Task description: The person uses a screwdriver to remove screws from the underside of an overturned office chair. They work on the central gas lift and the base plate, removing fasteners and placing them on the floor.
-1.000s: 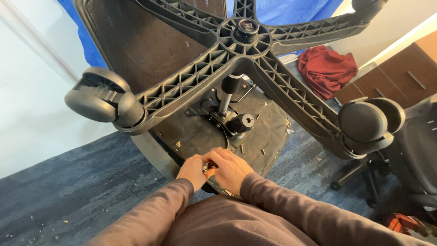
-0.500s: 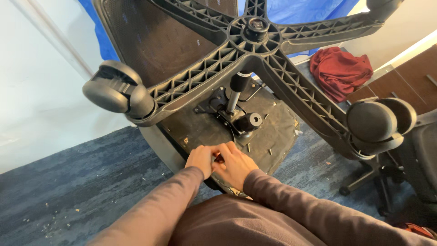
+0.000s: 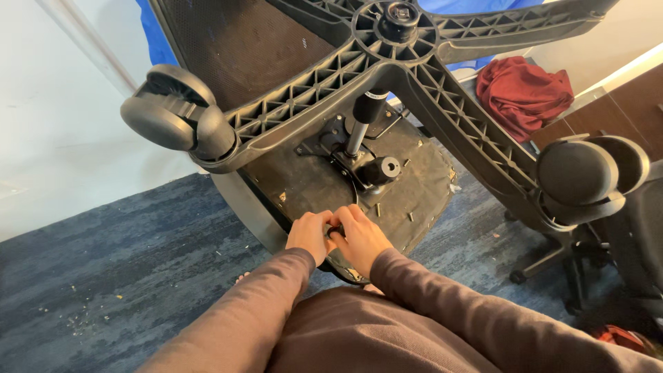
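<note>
The small dark part (image 3: pixel 334 233) sits just below the middle of the frame, pinched between my two hands at the near edge of the overturned chair seat (image 3: pixel 304 186); it is mostly hidden by my fingers, so I cannot tell what kind of piece it is. My left hand (image 3: pixel 310 235) and right hand (image 3: pixel 361 238) are pressed together, fingers curled in on that part. Above them, the chair's star base (image 3: pixel 387 62) spreads across the top of the frame, its ribbed arms hanging over the seat and crowding the space above my knuckles. One caster (image 3: pixel 173 117) sits at the left, another caster (image 3: pixel 587 176) at the right. The gas cylinder (image 3: pixel 362 124) rises from the black tilt mechanism (image 3: pixel 366 166) at centre. Loose screws (image 3: pixel 410 216) lie on the seat just right of my hands. A red cloth (image 3: pixel 525 93) is bunched at upper right, and blue-grey carpet (image 3: pixel 124 269) fills the lower left.
</note>
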